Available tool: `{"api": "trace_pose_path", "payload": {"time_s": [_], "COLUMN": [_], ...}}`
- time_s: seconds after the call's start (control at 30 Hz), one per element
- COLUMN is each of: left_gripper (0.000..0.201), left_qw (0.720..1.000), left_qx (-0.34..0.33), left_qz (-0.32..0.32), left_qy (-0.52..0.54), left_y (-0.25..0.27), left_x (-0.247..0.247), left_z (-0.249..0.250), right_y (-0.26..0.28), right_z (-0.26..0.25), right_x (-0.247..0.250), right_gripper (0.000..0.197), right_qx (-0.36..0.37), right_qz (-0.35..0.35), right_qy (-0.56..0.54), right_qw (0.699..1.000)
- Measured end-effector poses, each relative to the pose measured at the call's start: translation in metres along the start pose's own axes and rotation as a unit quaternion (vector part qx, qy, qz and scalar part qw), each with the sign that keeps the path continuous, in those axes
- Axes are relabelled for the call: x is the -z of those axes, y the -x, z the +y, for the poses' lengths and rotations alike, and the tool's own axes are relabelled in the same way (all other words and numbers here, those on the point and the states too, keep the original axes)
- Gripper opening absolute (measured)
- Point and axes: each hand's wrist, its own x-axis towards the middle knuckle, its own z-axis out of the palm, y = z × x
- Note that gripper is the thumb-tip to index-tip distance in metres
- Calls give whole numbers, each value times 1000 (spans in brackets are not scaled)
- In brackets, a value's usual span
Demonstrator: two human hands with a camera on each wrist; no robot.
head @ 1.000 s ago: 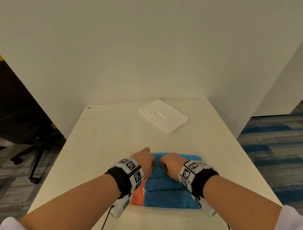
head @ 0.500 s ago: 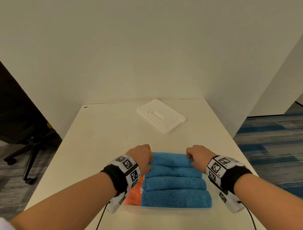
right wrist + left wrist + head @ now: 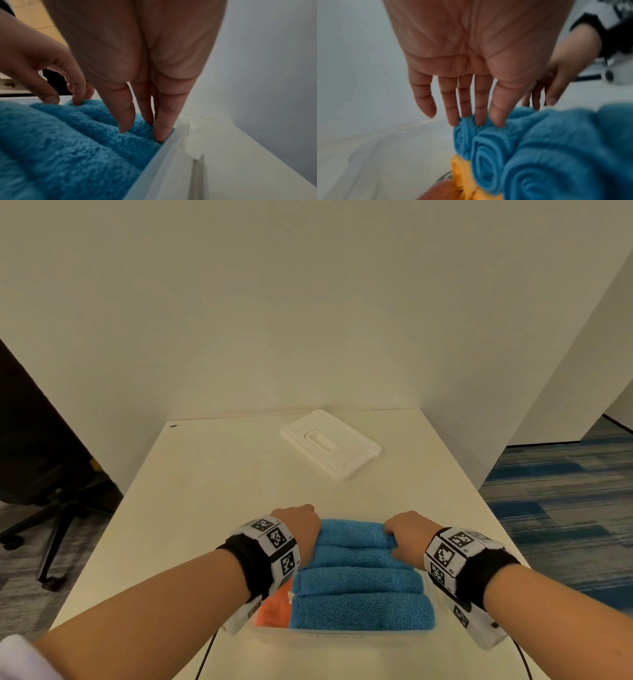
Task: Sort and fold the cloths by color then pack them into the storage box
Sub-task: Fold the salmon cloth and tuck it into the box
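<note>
A clear storage box stands at the table's near edge. Several rolled blue cloths fill its top, with an orange cloth under them at the left. My left hand presses straight fingers onto the left end of the farthest blue roll. A yellow cloth lies beneath the rolls. My right hand pushes straight fingers down on that roll's right end, against the box wall. Neither hand curls round anything.
The white lid lies flat on the far part of the cream table, right of centre. White partition walls close in the back and right. A black office chair stands on the floor at the left.
My right hand slid from the middle of the far blue roll to its right end. My left hand stayed at the left end.
</note>
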Motion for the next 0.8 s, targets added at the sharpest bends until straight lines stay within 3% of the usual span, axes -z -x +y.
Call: {"api": "trace_pose_path", "payload": {"time_s": [0.03,0.1,0.23,0.37,0.47,0.67,0.8], "left_gripper": [27,23,34,42,40,19,23], "left_qw": [1000,999,992,988,985,977,960], "left_qx": [7,19,40,71,91,110,144], "left_qz": [-2,-18,-87,-62,-44,-53,-78], "left_qy": [19,44,81,124,140,177,227], "left_y": [5,16,35,36,35,31,31], "left_x": [1,2,-6,-18,-22,-26,-25], "left_z": [-1,0,7,12,12,10,6], "right_y": [4,15,34,49,52,53,53], "right_z": [-1,-3,-11,-8,0,12,14], "right_x": [-1,-9,-23,-31,-37,-52,-56], "right_gripper": [5,18,9,23,7,15,24], "right_qx": [12,20,30,-17,-34,-35,-36], "right_qz": [14,34,12,47,67,83,94], "right_qy": [-8,-37,-24,27,-44,-158,-166], "right_qw": [1000,999,999,998,996,983,981]}}
